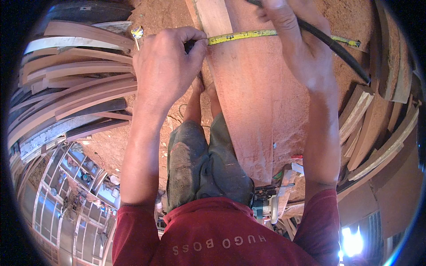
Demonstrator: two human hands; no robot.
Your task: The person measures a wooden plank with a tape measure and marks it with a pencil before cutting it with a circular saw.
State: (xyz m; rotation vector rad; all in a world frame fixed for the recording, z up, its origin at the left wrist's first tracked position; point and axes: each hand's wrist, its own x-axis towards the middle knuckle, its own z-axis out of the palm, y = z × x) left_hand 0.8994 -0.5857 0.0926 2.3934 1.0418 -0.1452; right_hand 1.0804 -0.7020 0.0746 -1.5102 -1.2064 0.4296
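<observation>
My left hand [166, 62] is closed in a pinch on a yellow tape measure [242, 36] at the left edge of a wide reddish wooden board [253, 93]. A dark patch shows inside its curled fingers; I cannot make it out. The tape blade lies across the board, passes behind my right hand [306, 48] and comes out past the right edge, where its end shows. My right hand is over the board's right side, its fingers blurred and partly cut off by the top of the view. A black cord [341, 52] crosses at this hand; whether it is gripped I cannot tell.
Curved wooden pieces [75, 71] are stacked on the left. More timber [359, 111] lies along the right. Sawdust covers the floor [153, 15]. A power tool [266, 206] sits near the board's near end, and shelves [88, 173] stand at lower left.
</observation>
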